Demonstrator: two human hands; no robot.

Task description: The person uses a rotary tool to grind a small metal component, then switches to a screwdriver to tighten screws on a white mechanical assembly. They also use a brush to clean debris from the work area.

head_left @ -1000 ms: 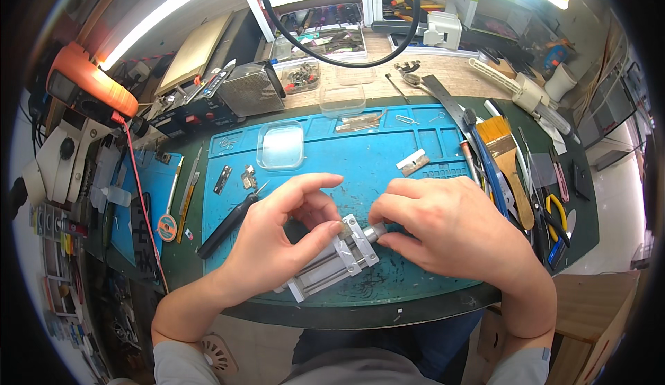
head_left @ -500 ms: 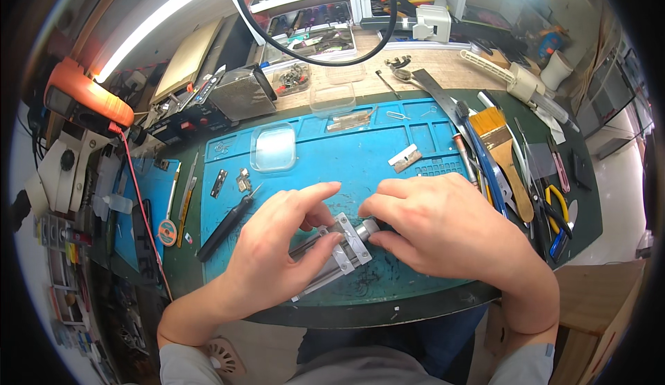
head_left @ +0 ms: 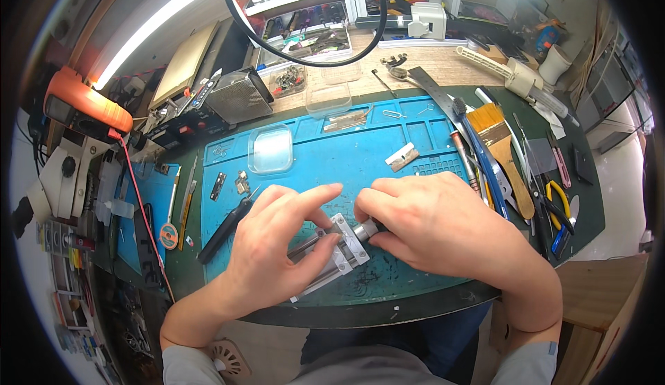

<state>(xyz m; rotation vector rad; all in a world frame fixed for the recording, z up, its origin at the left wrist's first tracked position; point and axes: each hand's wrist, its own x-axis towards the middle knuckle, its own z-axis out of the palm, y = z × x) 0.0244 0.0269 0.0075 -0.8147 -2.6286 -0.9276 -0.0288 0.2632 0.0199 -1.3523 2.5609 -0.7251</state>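
A small silver metal vise (head_left: 348, 253) with two rails lies slantwise on the blue mat near the front edge. My left hand (head_left: 267, 250) is curled round its left part, thumb against the jaw area and index finger raised and bent. Whether a small piece sits between the jaws is hidden by my fingers. My right hand (head_left: 436, 226) pinches the round knob (head_left: 367, 229) at the vise's right end. Just left of my left hand lies a black-handled pointed tool (head_left: 225, 230), its tip hidden in part behind that hand.
The blue work mat (head_left: 325, 156) bears a clear plastic box (head_left: 271, 149), small metal parts (head_left: 242, 183) and a metal-and-white scraper blade (head_left: 402, 156). On the right lie a wide brush (head_left: 509, 156), yellow-handled pliers (head_left: 556, 201) and tweezers. An orange multimeter (head_left: 86, 101) stands far left.
The view has shifted slightly. Fingers of my right hand have turned a little on the knob; my left hand stays almost in place on the vise.
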